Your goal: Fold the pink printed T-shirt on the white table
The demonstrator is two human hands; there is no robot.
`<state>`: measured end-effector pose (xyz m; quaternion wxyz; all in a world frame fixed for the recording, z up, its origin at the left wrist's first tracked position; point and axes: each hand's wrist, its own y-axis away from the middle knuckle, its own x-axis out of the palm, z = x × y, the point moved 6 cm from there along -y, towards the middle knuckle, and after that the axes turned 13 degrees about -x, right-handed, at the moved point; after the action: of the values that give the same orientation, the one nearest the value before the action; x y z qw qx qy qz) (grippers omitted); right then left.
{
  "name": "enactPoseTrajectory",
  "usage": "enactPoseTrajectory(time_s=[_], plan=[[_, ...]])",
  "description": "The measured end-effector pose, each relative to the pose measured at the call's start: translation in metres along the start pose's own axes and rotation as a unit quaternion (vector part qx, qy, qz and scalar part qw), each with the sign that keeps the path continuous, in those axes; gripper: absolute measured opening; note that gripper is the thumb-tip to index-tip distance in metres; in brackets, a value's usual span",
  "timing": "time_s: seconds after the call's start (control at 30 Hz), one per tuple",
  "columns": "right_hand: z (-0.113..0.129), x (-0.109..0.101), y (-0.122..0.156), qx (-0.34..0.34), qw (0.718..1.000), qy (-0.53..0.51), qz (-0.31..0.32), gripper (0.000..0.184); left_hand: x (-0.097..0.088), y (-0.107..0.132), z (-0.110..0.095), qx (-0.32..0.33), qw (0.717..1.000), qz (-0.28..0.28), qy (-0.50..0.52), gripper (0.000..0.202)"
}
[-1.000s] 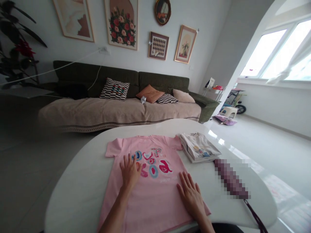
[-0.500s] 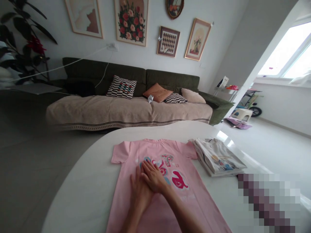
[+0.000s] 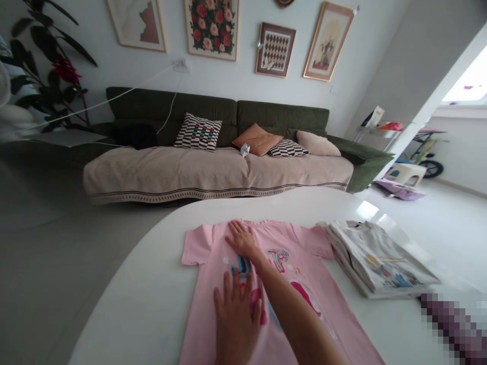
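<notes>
Your left hand [image 3: 236, 319] lies flat on the pink T-shirt [image 3: 300, 253], palm down over the printed lettering in the middle of the chest. Its fingers are spread and point to the far side. Its grip is open and holds nothing.

Your right hand [image 3: 243, 241] reaches across from the near right, the forearm crossing the print. It rests flat on the far left part of the shirt, just below the neckline and beside the left sleeve. Its grip is open too, with the fingers stretched out on the cloth and nothing pinched between them.

The T-shirt is spread face up on the white tabletop [image 3: 152, 284], with the neckline at the far side, both short sleeves out to the sides and the hem running off the near edge of the view.

Just right of the shirt, close to its right sleeve, sits a stack of folded clothes [image 3: 380, 258], light-coloured with a print on top. At the near right corner lies a blurred dark thing [image 3: 452, 324]; you cannot tell what it is.

Beyond the tabletop stands a dark green sofa [image 3: 266, 114] with a beige cover [image 3: 213, 172] and several cushions [image 3: 198, 132]. Framed pictures [image 3: 276, 48] hang on the wall above it, and a plant [image 3: 57, 76] stands at the far left.
</notes>
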<state>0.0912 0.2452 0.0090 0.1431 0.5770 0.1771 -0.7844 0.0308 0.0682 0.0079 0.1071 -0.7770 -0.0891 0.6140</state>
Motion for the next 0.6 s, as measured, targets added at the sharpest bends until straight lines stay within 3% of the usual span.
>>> enactPoseTrajectory(time_s=[0.13,0.27,0.33,0.47,0.53,0.6], plan=[[0.005,-0.006,0.003,0.001,1.0,0.003,-0.005,0.057,-0.004,0.0,-0.001,-0.001,1.0,0.023,-0.001,0.054],[-0.001,-0.018,0.033,-0.025,0.999,0.024,-0.029,0.056,-0.003,0.0,-0.001,-0.011,0.999,0.045,-0.001,0.052],[-0.023,-0.023,0.06,-0.016,0.999,0.04,-0.02,0.056,-0.001,0.0,0.0,-0.011,0.999,0.047,-0.001,0.051],[-0.102,-0.037,0.119,0.091,0.992,0.084,0.031,0.056,0.002,0.001,0.001,-0.011,0.999,0.037,0.008,0.05],[-0.137,-0.052,0.135,0.14,0.985,0.1,0.031,0.053,0.002,0.001,0.002,-0.007,0.999,0.034,0.016,0.052],[-0.158,-0.067,0.14,0.178,0.978,0.11,0.018,0.053,0.002,0.002,0.003,-0.006,0.999,0.034,0.022,0.054]])
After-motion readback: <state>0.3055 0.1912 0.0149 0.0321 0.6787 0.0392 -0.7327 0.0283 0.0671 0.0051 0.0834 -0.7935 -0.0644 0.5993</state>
